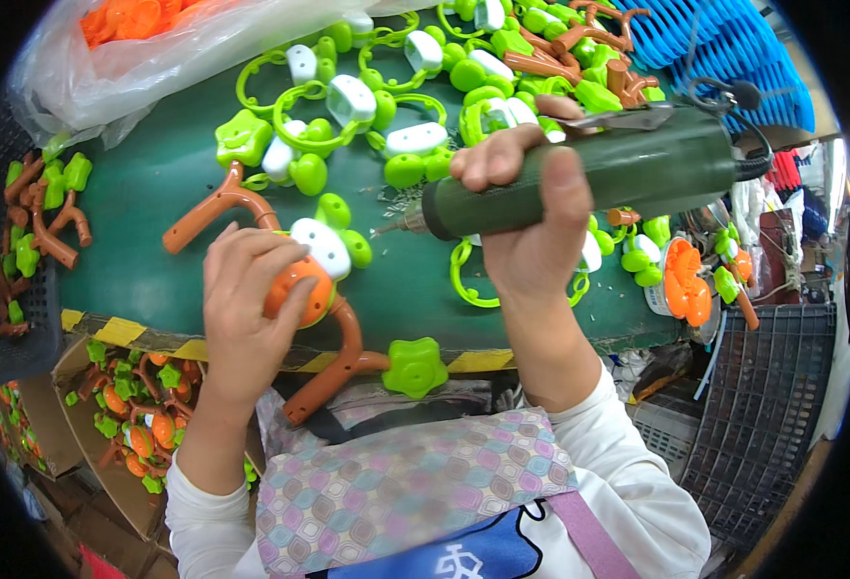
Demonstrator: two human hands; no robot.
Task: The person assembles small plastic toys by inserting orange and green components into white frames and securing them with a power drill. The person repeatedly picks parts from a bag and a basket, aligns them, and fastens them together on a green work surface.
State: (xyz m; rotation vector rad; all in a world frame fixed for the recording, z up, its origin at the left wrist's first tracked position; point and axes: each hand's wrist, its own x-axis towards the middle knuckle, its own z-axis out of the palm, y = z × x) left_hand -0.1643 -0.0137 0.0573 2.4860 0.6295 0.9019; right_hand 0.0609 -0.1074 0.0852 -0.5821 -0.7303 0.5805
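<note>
My left hand point(251, 297) grips a plastic toy by its orange dome point(310, 289). The toy also has a white piece point(322, 246) with small holes, green round parts point(334, 211), and brown branch-shaped arms, one reaching up-left and one point(351, 340) hanging over the table's front edge. A green star-shaped part point(415, 368) tips the lower arm. My right hand point(533, 195) is wrapped around a dark green electric screwdriver point(613, 174). Its bit points left, a short way right of the toy, apart from it.
Several green-and-white ring assemblies point(349, 101) lie across the green tabletop point(128, 195). A plastic bag point(135, 79) of orange parts stands at the back left, blue plastic parts point(729, 58) at the back right. A cardboard box point(84, 405) of toys is below left; a dark crate point(765, 405) is at right.
</note>
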